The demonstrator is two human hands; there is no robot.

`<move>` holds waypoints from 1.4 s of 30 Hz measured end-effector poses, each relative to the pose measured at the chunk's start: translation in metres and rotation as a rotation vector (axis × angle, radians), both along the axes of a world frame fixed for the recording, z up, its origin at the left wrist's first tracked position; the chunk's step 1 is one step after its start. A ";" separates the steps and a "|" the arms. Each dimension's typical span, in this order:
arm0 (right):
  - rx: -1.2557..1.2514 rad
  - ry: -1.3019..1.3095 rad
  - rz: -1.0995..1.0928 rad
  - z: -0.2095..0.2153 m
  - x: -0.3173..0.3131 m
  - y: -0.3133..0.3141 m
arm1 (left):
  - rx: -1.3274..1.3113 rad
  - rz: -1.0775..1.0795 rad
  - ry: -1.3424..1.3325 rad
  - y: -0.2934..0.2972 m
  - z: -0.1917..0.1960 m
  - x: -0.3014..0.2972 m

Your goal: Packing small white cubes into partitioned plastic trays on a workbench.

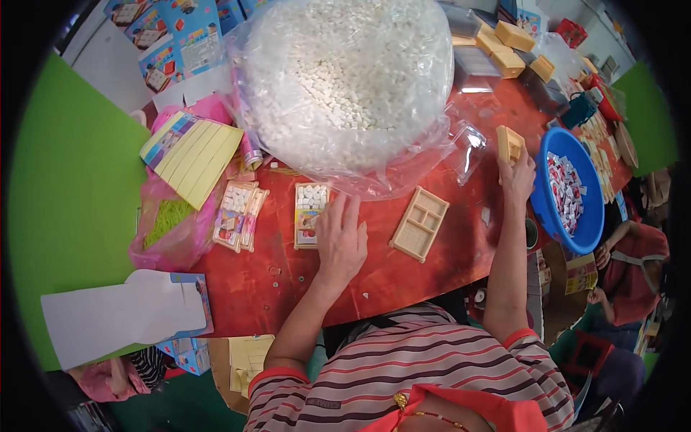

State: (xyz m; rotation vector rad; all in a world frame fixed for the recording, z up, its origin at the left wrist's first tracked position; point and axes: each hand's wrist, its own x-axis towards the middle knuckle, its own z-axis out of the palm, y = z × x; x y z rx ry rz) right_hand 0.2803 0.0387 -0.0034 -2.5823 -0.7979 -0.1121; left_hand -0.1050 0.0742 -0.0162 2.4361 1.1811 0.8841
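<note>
Left hand [342,234]: fingers loosely spread, at the right side of a filled tray [312,196]; I can't tell if they touch.
Right hand [517,176]: pinching the near end of a small tan tray [510,140], beside the blue tub [594,198] of little packets [566,194].
Middle tray [419,224]: on the red table [461,252], between the hands.
Big bag [425,155]: white bits [331,93] inside, blocking the far middle.
Pink bag [147,241]: at left, green strings [168,219] inside.
</note>
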 end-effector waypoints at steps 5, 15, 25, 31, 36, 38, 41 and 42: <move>0.312 -0.116 0.409 0.028 -0.074 -0.019 | -0.043 0.322 0.337 0.004 -0.006 -0.035; 0.013 0.083 1.429 0.028 -0.244 -0.095 | -0.125 0.319 0.226 -0.007 -0.018 -0.066; -0.038 -0.014 1.440 -0.011 -0.252 -0.107 | 0.193 0.303 0.155 -0.034 0.013 -0.118; -0.044 -0.007 1.431 -0.013 -0.249 -0.110 | 0.217 0.346 0.218 0.030 0.032 -0.171; -0.034 0.012 1.379 -0.013 -0.249 -0.106 | 0.152 0.364 0.476 0.067 0.013 -0.200; -0.009 0.040 1.323 -0.016 -0.246 -0.101 | 0.203 0.369 0.387 0.057 0.017 -0.182; 0.076 0.190 1.227 -0.020 -0.239 -0.096 | 0.132 0.336 0.187 0.018 0.025 -0.140; 0.094 0.228 1.192 -0.018 -0.238 -0.094 | -0.118 0.240 -0.170 -0.006 0.027 -0.119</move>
